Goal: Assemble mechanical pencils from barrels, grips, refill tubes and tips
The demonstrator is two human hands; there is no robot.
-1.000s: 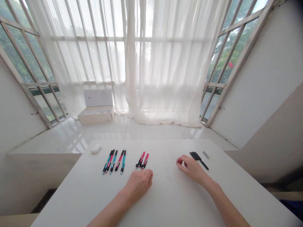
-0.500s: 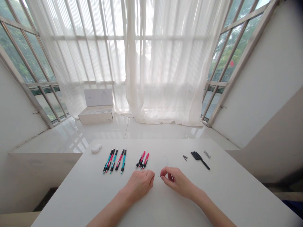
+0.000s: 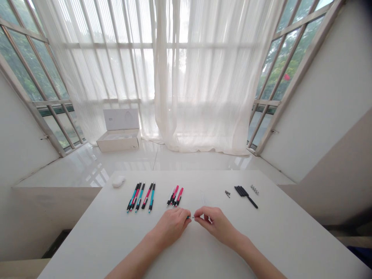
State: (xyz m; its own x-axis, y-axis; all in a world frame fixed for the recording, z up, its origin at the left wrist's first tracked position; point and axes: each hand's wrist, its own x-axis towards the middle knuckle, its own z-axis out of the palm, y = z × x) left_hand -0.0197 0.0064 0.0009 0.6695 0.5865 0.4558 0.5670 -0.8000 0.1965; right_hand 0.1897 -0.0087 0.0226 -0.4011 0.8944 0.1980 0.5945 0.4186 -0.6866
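Right hand has slid in from the far-right side of the table and now meets the left hand near the middle, both forearms angled in from the near edge. Fingers on both are curled tight, pinching a tiny teal part between the fingertips, just nearer than the clear refills; too small to make out more.

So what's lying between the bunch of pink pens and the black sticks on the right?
In the head view: a few thin clear tubes, then some tiny dark bits.
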